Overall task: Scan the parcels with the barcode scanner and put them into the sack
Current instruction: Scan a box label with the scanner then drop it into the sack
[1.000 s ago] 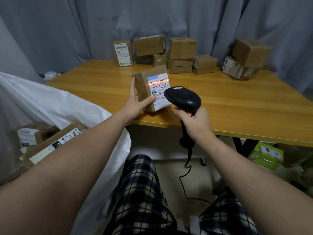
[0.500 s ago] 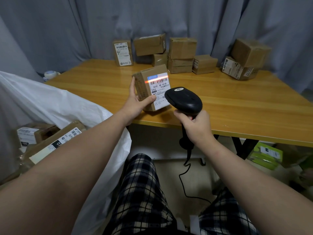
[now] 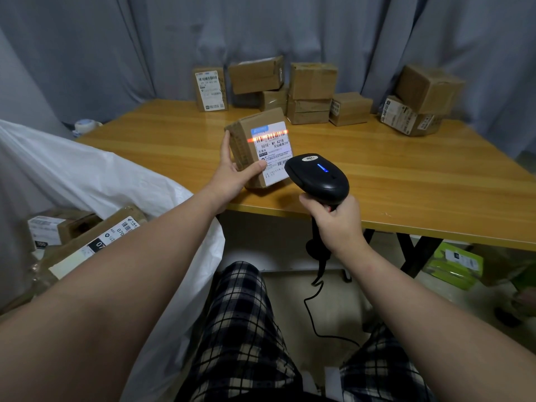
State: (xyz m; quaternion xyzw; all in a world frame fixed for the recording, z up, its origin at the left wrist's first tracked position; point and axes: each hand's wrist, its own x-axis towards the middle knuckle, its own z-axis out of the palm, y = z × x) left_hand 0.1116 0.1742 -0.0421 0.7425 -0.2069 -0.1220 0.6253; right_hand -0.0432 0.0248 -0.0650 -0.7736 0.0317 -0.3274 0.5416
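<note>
My left hand (image 3: 232,172) grips a small brown parcel (image 3: 246,140) standing on the wooden table (image 3: 406,184) near its front edge, thumb across the white label. My right hand (image 3: 336,224) grips the handle of a black barcode scanner (image 3: 317,177) just right of the parcel. An orange scan line lies across the barcode at the top of the label, and a blue light glows on the scanner's head. The white sack (image 3: 95,181) stands open at my left with two labelled parcels (image 3: 87,239) inside.
Several brown parcels (image 3: 311,92) are stacked along the table's back edge against a grey curtain, two more at the back right (image 3: 417,103). The scanner's cable (image 3: 316,311) hangs down between my knees. A green package (image 3: 455,265) lies on the floor under the table.
The scan line has shifted on the label and sits on the top barcode. A blue light has come on at the scanner's head. Both hands stay nearly where they were.
</note>
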